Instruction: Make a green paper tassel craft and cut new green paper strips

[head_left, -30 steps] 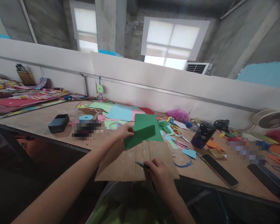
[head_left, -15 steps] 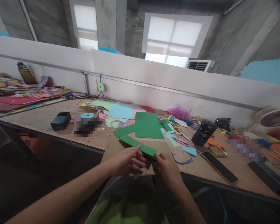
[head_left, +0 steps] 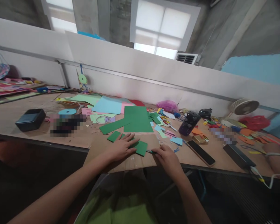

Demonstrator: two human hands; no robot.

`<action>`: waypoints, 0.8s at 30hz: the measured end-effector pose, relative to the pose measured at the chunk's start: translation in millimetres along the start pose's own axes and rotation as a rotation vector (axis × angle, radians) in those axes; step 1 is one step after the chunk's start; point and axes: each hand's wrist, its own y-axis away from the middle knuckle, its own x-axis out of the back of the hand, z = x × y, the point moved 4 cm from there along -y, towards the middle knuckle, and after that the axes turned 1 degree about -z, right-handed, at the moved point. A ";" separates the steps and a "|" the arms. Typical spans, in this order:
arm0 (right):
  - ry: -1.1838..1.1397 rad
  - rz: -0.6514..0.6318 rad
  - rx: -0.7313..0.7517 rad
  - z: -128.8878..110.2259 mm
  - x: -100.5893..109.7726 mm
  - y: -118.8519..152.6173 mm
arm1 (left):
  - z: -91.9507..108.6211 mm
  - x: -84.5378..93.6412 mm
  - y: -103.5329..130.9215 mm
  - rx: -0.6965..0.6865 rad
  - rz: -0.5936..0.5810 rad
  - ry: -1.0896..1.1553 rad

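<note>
My left hand (head_left: 123, 147) lies flat with fingers spread over a green paper strip (head_left: 142, 147), pressing it on a brown cardboard sheet (head_left: 98, 152). My right hand (head_left: 165, 155) is closed around a slim, thin-tipped tool (head_left: 149, 151). Its tip is close to the strip's right end; whether they touch I cannot tell, and most of the tool is hidden in my fingers. Just beyond my hands is a large green sheet (head_left: 137, 119), with a longer green strip (head_left: 112, 126) overlapping its left side.
Scissors (head_left: 168, 133), blue paper (head_left: 176, 141) and a phone (head_left: 199, 152) lie to the right, near a dark tumbler (head_left: 189, 123). A black box (head_left: 30, 119) stands at left. Another person's hand (head_left: 276, 155) is at the far right, by a dark power bank (head_left: 239, 156).
The green strip, tilted up between both hands before, now lies flat on the cardboard under my left hand. My right hand has let go of it and shows a slim tool. The view shifted right.
</note>
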 end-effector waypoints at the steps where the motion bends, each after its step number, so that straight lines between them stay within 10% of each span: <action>1: 0.001 0.002 -0.007 4.1 0.9 0.4 | -0.8 -2.5 -2.7 0.011 -0.018 -0.005; 24: -0.041 0.041 -0.005 9.1 0.2 -13.7 | -2.0 -5.7 -3.7 0.015 0.080 -0.020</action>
